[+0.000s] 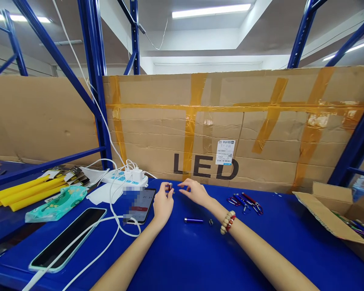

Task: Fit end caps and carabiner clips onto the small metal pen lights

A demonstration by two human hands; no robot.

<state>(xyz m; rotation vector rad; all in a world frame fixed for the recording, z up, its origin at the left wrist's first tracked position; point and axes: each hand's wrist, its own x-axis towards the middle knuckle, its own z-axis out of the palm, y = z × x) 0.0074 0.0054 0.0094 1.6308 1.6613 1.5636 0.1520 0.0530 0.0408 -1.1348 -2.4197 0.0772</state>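
Observation:
My left hand (163,202) is closed in a pinch on a small dark cylindrical part (170,186), held just above the blue table (200,258). My right hand (195,190) hovers beside it with fingers loosely spread and curved, holding nothing; a beaded bracelet (227,222) sits on that wrist. A small purple metal tube (193,220) lies on the table between my forearms, with a tiny dark cap (211,221) just to its right.
Several red and blue carabiner clips (245,202) lie to the right. An open cardboard box (339,218) stands at far right. Two phones (68,238) (141,204) with white cables, a power strip (127,178), a tissue pack (56,204) and yellow strips (24,192) sit left. A taped cardboard wall (230,129) backs the table.

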